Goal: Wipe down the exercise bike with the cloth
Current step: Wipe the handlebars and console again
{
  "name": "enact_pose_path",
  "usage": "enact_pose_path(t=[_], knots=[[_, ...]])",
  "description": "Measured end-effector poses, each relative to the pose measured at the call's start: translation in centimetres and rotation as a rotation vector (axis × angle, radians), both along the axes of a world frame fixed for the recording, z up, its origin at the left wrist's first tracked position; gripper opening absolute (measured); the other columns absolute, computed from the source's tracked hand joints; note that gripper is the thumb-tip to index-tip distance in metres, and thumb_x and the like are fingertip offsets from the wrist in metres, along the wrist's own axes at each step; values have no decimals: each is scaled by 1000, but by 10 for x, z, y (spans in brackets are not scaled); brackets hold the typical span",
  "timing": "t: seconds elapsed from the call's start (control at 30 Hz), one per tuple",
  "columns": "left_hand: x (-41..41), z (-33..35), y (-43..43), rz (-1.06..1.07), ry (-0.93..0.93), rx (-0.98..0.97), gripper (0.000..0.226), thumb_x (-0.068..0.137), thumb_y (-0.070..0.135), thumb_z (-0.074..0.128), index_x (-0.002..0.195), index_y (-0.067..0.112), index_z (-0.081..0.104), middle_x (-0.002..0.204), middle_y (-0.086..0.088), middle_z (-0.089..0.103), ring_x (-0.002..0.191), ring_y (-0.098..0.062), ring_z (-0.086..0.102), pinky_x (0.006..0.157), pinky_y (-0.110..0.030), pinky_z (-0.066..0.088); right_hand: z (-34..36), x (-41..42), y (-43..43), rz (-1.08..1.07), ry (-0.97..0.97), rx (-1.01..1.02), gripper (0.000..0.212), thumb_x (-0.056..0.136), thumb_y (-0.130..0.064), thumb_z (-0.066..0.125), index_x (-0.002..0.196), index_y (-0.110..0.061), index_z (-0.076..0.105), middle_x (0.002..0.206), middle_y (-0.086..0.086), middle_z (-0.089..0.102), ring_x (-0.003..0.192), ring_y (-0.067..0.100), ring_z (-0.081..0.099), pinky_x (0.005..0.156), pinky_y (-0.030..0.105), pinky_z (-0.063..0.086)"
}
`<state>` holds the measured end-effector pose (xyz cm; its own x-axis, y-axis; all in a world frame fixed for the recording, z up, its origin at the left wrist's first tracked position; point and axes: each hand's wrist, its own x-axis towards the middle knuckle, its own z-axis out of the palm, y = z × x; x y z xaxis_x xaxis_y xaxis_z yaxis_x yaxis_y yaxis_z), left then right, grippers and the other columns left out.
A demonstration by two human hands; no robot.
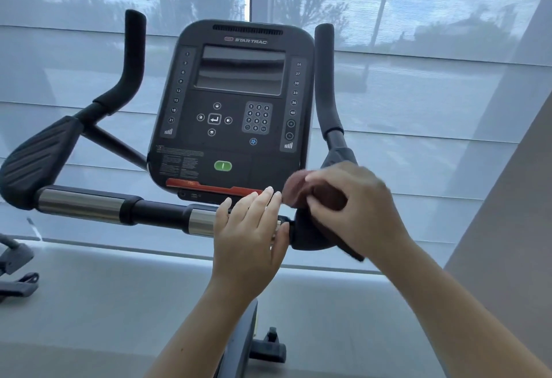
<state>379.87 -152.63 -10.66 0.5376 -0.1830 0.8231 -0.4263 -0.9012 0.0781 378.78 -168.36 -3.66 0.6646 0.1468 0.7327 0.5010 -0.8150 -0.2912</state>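
The exercise bike's dark console (236, 102) stands in the middle of the view, with black handlebars rising on both sides. A horizontal bar (119, 207) with chrome sections runs below the console. My left hand (251, 234) rests on that bar with its fingers straight. My right hand (355, 207) grips a bunched reddish-brown cloth (295, 189) against the right handlebar joint (310, 234), just below the console's lower right corner. Most of the cloth is hidden under the fingers.
The left elbow pad (38, 156) juts out at the left. The bike's frame and a black adjustment knob (268, 347) show between my forearms. Part of another machine (15, 267) sits at the far left. Shaded windows fill the background; a wall edge runs down the right.
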Motion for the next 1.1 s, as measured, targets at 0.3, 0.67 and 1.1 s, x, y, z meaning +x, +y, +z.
enact_pose_path(t=[0.3,0.67,1.1], knots=[[0,0,0,8,-11,6,41,88,27,40,112,6,65,115,-7,66,105,-24,61,93,-43,33,28,40,-11,-128,75,75,14,77,-20,66,91,-17,68,93,5,65,93,26,58,85,38,44],[2,-3,0,-9,-36,-6,41,88,25,39,109,3,66,112,-9,67,102,-25,62,92,-43,35,0,11,14,-181,-56,72,14,72,-29,64,84,-23,67,78,5,62,78,29,56,64,34,45],[-12,15,-9,-37,133,-13,46,89,31,37,117,3,61,118,-12,63,112,-30,57,91,-53,42,-34,4,-31,-66,-140,570,21,71,-29,67,91,-34,62,88,-10,60,84,-3,55,79,2,36]])
